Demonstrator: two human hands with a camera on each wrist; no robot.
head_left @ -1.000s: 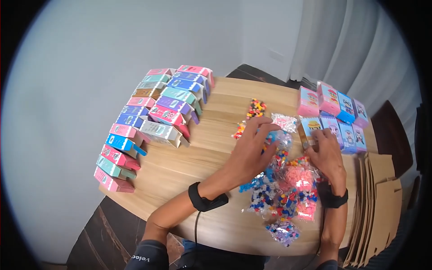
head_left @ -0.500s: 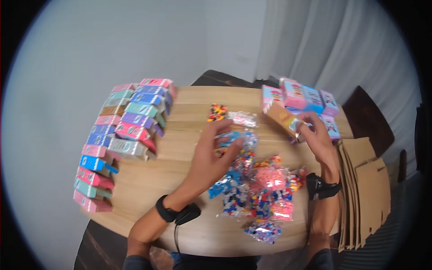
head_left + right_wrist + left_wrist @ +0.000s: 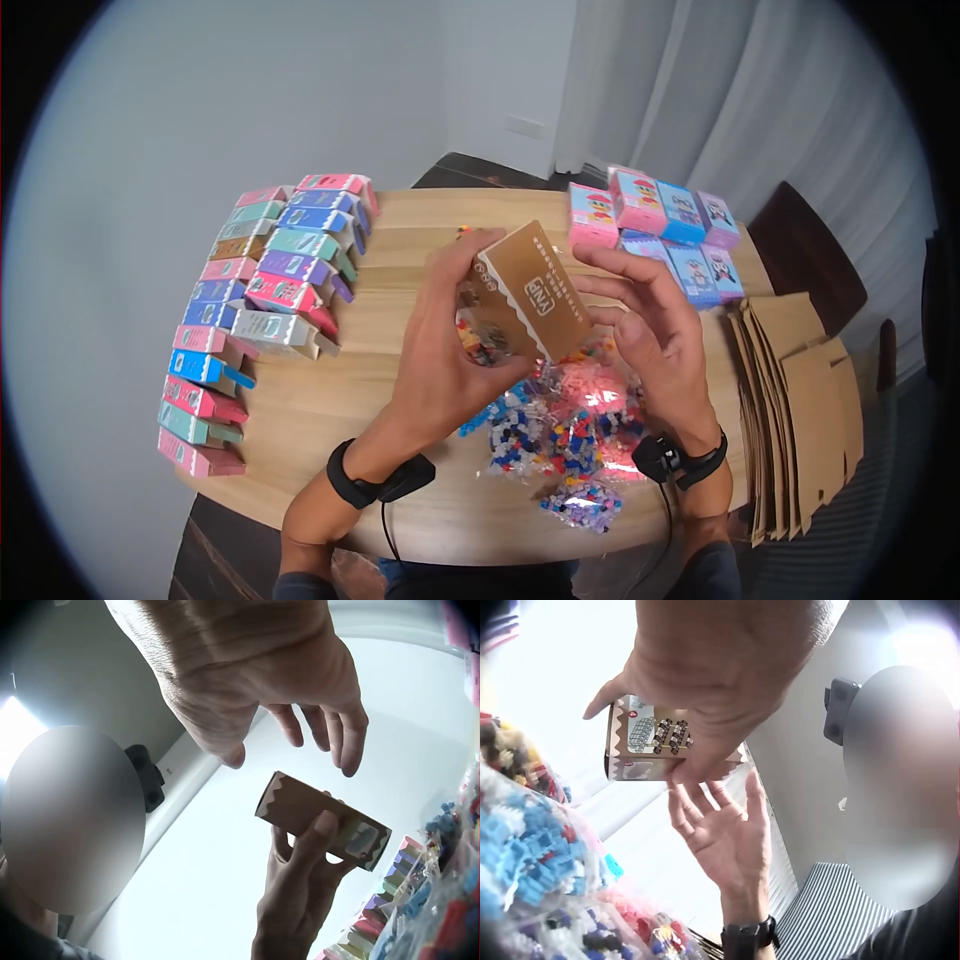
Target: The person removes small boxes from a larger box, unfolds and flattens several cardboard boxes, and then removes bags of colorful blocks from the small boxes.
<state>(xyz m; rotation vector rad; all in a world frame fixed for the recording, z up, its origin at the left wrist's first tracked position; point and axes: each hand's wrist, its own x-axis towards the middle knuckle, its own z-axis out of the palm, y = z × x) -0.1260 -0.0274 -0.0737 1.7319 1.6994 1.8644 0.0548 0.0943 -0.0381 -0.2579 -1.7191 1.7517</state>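
Observation:
A brown box [image 3: 535,290] with white lettering is tilted above the bagged beads, gripped by the left hand [image 3: 425,350] between thumb and fingers. The right hand [image 3: 655,345] is just right of the box, fingers spread and slightly bent, holding nothing. In the left wrist view the box [image 3: 649,742] shows a printed picture of beads. The right wrist view shows a gap between the right hand [image 3: 262,667] and the box [image 3: 322,817]. Clear bags of blue and white beads [image 3: 518,440], pink beads [image 3: 592,385] and purple beads [image 3: 583,505] lie below the hands.
Two rows of open-flapped coloured boxes [image 3: 285,292] line the table's left side. Pink, blue and purple boxes [image 3: 638,200] are grouped at the back right. Flattened cardboard [image 3: 820,420] stands at the right edge, near a dark chair [image 3: 805,240].
The brown box has moved from the right-hand group to the middle, passing from the right hand to the left. The right hand has let go. The head view has shifted.

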